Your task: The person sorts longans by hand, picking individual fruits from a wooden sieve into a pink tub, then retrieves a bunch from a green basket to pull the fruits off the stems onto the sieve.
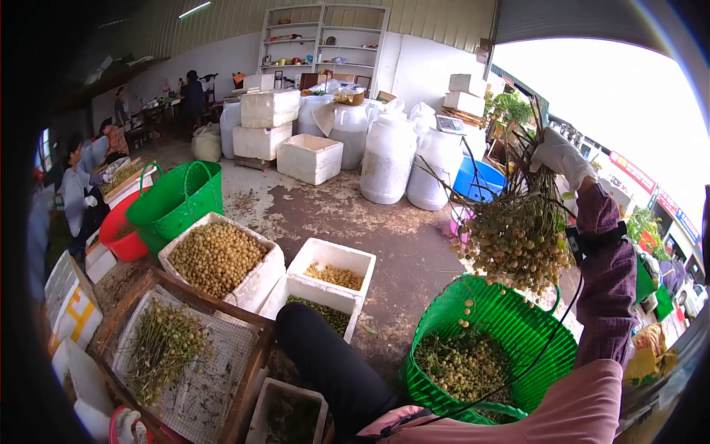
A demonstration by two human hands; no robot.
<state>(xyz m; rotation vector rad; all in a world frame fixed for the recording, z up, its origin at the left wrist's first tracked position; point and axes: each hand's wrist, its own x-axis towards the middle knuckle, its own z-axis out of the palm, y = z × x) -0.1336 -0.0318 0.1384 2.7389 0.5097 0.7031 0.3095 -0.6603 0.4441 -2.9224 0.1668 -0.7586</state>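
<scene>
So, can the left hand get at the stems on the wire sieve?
Probably yes: the left hand sits at the near edge of the sieve, and nothing lies between it and the stems.

One head-worn view, wide-angle, facing forward and down, green basket [532, 325] close below, edges seemingly vignetted

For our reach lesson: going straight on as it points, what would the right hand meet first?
The right hand points upward; past the stems it grips, the way looks free, though depth is unclear.
</scene>
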